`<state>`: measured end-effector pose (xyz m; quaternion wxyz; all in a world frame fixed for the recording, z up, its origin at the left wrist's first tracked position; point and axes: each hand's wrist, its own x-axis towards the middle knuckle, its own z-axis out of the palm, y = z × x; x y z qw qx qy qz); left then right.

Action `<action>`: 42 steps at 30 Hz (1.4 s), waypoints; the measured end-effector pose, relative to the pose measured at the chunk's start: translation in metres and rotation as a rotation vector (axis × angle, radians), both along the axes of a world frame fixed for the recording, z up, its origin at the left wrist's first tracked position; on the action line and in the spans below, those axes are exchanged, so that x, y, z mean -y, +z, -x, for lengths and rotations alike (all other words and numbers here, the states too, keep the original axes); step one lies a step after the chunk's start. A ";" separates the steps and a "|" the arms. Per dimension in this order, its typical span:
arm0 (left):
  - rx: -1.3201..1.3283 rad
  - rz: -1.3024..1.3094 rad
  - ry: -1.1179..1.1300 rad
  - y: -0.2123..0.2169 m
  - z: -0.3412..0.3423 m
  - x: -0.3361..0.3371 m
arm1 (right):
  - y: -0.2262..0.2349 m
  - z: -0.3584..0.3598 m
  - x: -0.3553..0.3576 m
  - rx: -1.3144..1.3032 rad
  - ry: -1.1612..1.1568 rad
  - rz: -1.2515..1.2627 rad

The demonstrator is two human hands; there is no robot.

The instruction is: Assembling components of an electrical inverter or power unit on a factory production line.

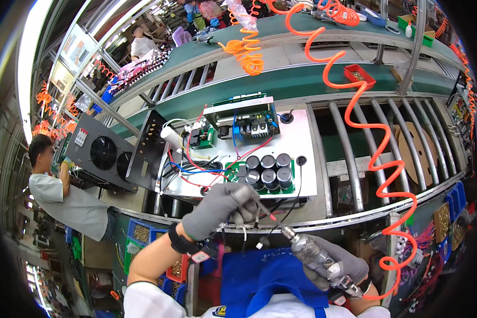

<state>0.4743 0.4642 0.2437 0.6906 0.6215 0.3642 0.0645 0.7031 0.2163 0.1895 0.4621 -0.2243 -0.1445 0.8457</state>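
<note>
Left hand (222, 204), grey-gloved, is closing its fingertips on thin wires (267, 213), pinching them at the near edge of the open chassis (302, 148); it looks like a red lead plus a black one trailing down to a small connector below the hand. Right hand (339, 265), also gloved, is gripping a pneumatic screwdriver (310, 252) fully wrapped, tip pointing up-left toward the left hand and not touching anything. Its orange coiled air hose (376, 153) is running up and away to the right. Just beyond the left hand, a green board with black capacitors (267, 169) is sitting in the chassis, a second board farther back. Judging the step: wire sorting or positioning before fastening. Next move probably needs the wires held clear and the driver tip brought to a screw point; which one cannot be told.
</note>
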 end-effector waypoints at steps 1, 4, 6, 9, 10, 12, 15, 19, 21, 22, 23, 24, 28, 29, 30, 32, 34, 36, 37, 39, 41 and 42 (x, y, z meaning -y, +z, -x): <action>-0.050 -0.057 0.046 -0.001 -0.002 -0.015 | 0.000 -0.001 -0.003 0.009 -0.063 -0.024; -0.070 -0.400 0.197 -0.008 -0.015 -0.082 | 0.006 -0.001 -0.013 0.047 -0.194 -0.069; -0.281 -0.460 0.169 -0.017 -0.024 -0.117 | 0.013 0.000 -0.017 0.093 -0.283 -0.080; -0.238 -0.229 0.083 -0.033 -0.037 -0.141 | 0.024 0.006 -0.020 0.151 -0.402 -0.031; -0.245 -0.174 0.066 -0.036 -0.041 -0.142 | 0.026 0.007 -0.021 0.154 -0.420 -0.027; -0.167 -0.236 0.038 -0.036 -0.045 -0.134 | 0.028 0.008 -0.028 0.234 -0.416 -0.006; 0.110 -0.303 0.094 -0.029 -0.059 -0.120 | 0.027 0.006 -0.044 0.242 -0.387 -0.012; 0.160 -0.211 0.178 -0.030 -0.086 -0.106 | 0.023 0.004 -0.065 0.281 -0.377 0.004; 0.203 -0.203 0.224 -0.034 -0.096 -0.104 | 0.023 0.002 -0.072 0.263 -0.380 -0.018; 0.205 -0.191 0.256 -0.036 -0.099 -0.103 | 0.023 0.000 -0.075 0.260 -0.382 -0.008; 0.208 -0.192 0.263 -0.038 -0.100 -0.103 | 0.024 -0.001 -0.078 0.258 -0.381 0.003; 0.214 -0.188 0.264 -0.040 -0.101 -0.103 | 0.024 -0.002 -0.081 0.256 -0.379 0.013; 0.239 -0.209 0.258 -0.044 -0.101 -0.105 | 0.022 -0.007 -0.091 0.291 -0.355 -0.025; 0.247 -0.226 0.253 -0.045 -0.101 -0.106 | 0.021 -0.007 -0.094 0.273 -0.362 -0.025; 0.257 -0.243 0.248 -0.046 -0.101 -0.107 | 0.020 -0.007 -0.096 0.263 -0.365 -0.028; 0.288 -0.209 0.261 -0.048 -0.101 -0.109 | 0.018 -0.007 -0.100 0.242 -0.372 -0.021; 0.311 -0.195 0.266 -0.051 -0.101 -0.112 | 0.017 -0.006 -0.104 0.236 -0.395 -0.031; 0.324 -0.207 0.264 -0.053 -0.102 -0.115 | 0.017 -0.005 -0.110 0.233 -0.400 -0.043; 0.334 -0.204 0.254 -0.053 -0.103 -0.117 | 0.016 -0.005 -0.114 0.251 -0.403 -0.023; 0.355 -0.199 0.235 -0.054 -0.105 -0.119 | 0.015 -0.003 -0.119 0.310 -0.411 -0.032; 0.314 -0.234 0.268 -0.053 -0.106 -0.119 | 0.013 0.000 -0.124 0.350 -0.423 -0.029; 0.299 -0.252 0.277 -0.053 -0.107 -0.119 | 0.012 0.001 -0.125 0.366 -0.428 -0.023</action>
